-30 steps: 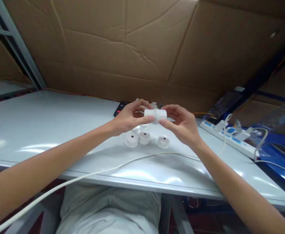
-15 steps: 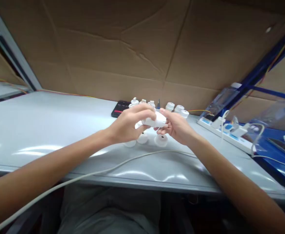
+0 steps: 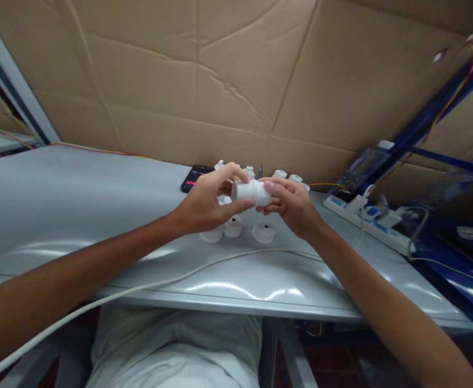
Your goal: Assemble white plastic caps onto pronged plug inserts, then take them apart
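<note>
Between my two hands, above the table, is a white cylindrical plastic part [image 3: 245, 192] with a ridge round its middle, lying sideways. My left hand [image 3: 214, 202] grips its left end between thumb and fingers. On the right end, the fingers of my right hand [image 3: 289, 202] are closed round it, hiding that end. Below the hands stand white round caps with dark centre holes, one cap [image 3: 264, 231] to the right and another cap [image 3: 234, 226] by my left thumb. Small white fittings [image 3: 249, 172] show behind my hands, partly hidden.
A phone [image 3: 194, 179] with a timer lies left of the fittings. More white caps [image 3: 295, 178] stand at the back. A power strip [image 3: 368, 223] with plugs runs along the right. A pale cable [image 3: 188, 276] crosses the front of the grey table [image 3: 99, 199]; cardboard [image 3: 159, 91] walls the back.
The white part has been turned so its round left end shows more. My left fingers have shifted along it, and my right hand has moved further over its right end.
</note>
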Available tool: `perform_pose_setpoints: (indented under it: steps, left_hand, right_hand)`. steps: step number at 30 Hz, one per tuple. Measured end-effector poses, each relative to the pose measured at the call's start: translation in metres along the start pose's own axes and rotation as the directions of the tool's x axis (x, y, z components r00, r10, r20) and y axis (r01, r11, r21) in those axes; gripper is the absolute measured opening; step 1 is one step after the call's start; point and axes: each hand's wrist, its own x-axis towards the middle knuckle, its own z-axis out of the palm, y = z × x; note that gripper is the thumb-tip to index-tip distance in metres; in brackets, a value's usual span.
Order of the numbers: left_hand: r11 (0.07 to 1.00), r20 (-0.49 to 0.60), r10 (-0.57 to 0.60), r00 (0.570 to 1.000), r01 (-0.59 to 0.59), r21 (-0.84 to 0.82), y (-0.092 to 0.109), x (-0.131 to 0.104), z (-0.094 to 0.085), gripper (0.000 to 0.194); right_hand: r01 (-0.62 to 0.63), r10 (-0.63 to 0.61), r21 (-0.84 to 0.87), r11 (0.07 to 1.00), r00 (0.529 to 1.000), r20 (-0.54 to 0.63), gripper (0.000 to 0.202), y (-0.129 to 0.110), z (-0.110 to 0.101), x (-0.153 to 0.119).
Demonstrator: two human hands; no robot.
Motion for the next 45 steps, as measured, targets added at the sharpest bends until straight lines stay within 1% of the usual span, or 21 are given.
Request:
perform_pose_setpoints:
  steps: [1, 2, 3, 4, 6, 9, 13, 17, 18, 20, 22, 24, 25, 26, 28, 30, 32, 33, 35, 41, 45]
  left_hand:
    - [0.987, 0.01, 0.121, 0.993, -0.121, 0.11, -0.002, -0.001, 0.0, 0.028]
    - [0.953, 0.031, 0.221, 0.975, -0.223, 0.206, -0.003, -0.002, -0.001, 0.025]
    - [0.913, 0.056, 0.293, 0.955, -0.296, 0.28, -0.004, -0.003, -0.001, 0.022]
    - [0.88, 0.077, 0.337, 0.938, -0.343, 0.329, -0.005, -0.004, -0.001, 0.019]
    - [0.849, 0.084, 0.38, 0.921, -0.383, 0.365, -0.006, -0.005, -0.001, 0.019]
    - [0.864, 0.035, 0.368, 0.929, -0.356, 0.357, -0.004, -0.006, 0.001, 0.024]
    - [0.878, 0.057, 0.289, 0.956, -0.288, 0.383, 0.003, -0.007, 0.004, 0.02]
    - [0.914, 0.019, 0.191, 0.981, -0.185, 0.36, 0.008, -0.008, 0.006, 0.024]
    - [0.912, 0.028, 0.189, 0.981, -0.186, 0.366, 0.008, -0.008, 0.007, 0.023]
    - [0.887, 0.094, 0.207, 0.974, -0.227, 0.403, 0.007, -0.008, 0.006, 0.017]
    - [0.865, 0.157, 0.211, 0.965, -0.259, 0.43, 0.005, -0.007, 0.004, 0.016]
    - [0.864, 0.205, 0.186, 0.961, -0.259, 0.431, 0.002, -0.005, 0.001, 0.021]
    - [0.87, 0.221, 0.165, 0.961, -0.247, 0.427, 0.0, -0.004, -0.001, 0.022]
    - [0.877, 0.234, 0.139, 0.962, -0.23, 0.423, -0.002, -0.003, -0.002, 0.022]
    - [0.885, 0.271, 0.087, 0.959, -0.199, 0.421, -0.006, -0.002, -0.005, 0.024]
    - [0.878, 0.325, 0.021, 0.946, -0.172, 0.446, -0.01, -0.003, -0.007, 0.028]
    - [0.864, 0.401, -0.046, 0.915, -0.165, 0.475, -0.013, -0.005, -0.007, 0.031]
    - [0.859, 0.433, -0.071, 0.899, -0.165, 0.484, -0.013, -0.006, -0.007, 0.032]
    - [0.859, 0.466, -0.088, 0.88, -0.17, 0.483, -0.013, -0.007, -0.006, 0.033]
    - [0.867, 0.465, -0.06, 0.883, -0.185, 0.463, -0.008, -0.006, -0.006, 0.033]
    - [0.87, 0.462, -0.058, 0.885, -0.182, 0.458, -0.007, -0.005, -0.006, 0.033]
  right_hand:
    - [-0.05, 0.05, 0.021, 0.999, 0.998, 0.025, 0.042, 0.0, -0.001, 0.001]
    - [-0.072, 0.07, 0.032, 0.997, 0.997, 0.044, 0.042, -0.001, -0.002, 0.001]
    - [-0.07, 0.068, 0.032, 0.997, 0.996, 0.055, 0.042, -0.002, -0.003, 0.001]
    - [-0.051, 0.05, 0.023, 0.998, 0.997, 0.061, 0.042, -0.002, -0.004, 0.001]
    - [0.017, -0.016, -0.009, 1.0, 0.997, 0.082, 0.043, -0.003, -0.005, 0.001]
    - [0.096, -0.095, 0.004, 0.995, 0.98, 0.177, 0.04, 0.002, -0.006, 0.002]
    - [0.041, -0.07, 0.11, 0.993, 0.958, 0.278, 0.036, 0.017, -0.01, 0.007]
    - [0.072, -0.096, 0.089, 0.993, 0.945, 0.313, 0.037, 0.023, -0.013, 0.009]
    - [0.09, -0.109, 0.075, 0.993, 0.944, 0.312, 0.036, 0.021, -0.013, 0.009]
    - [0.13, -0.128, 0.014, 0.991, 0.944, 0.303, 0.038, 0.015, -0.014, 0.008]
    - [0.177, -0.137, -0.12, 0.977, 0.948, 0.288, 0.042, 0.006, -0.018, 0.009]
    - [0.247, -0.187, -0.318, 0.915, 0.96, 0.207, 0.042, 0.0, -0.025, 0.012]
    - [0.277, -0.238, -0.431, 0.859, 0.961, 0.144, 0.04, -0.001, -0.032, 0.015]
    - [0.299, -0.308, -0.543, 0.785, 0.948, 0.077, 0.039, -0.001, -0.04, 0.019]
    - [0.279, -0.433, -0.734, 0.619, 0.901, -0.023, 0.038, 0.006, -0.059, 0.028]
    - [0.198, -0.419, -0.832, 0.518, 0.907, -0.045, 0.041, 0.017, -0.08, 0.037]
    - [0.12, -0.394, -0.878, 0.463, 0.915, -0.082, 0.036, 0.028, -0.097, 0.044]
    - [0.103, -0.386, -0.891, 0.442, 0.919, -0.086, 0.033, 0.034, -0.103, 0.047]
    - [0.082, -0.369, -0.91, 0.407, 0.926, -0.082, 0.028, 0.042, -0.109, 0.051]
    - [0.018, -0.276, -0.951, 0.31, 0.958, -0.072, 0.026, 0.054, -0.108, 0.058]
    - [-0.005, -0.268, -0.961, 0.278, 0.96, -0.082, 0.026, 0.055, -0.109, 0.061]
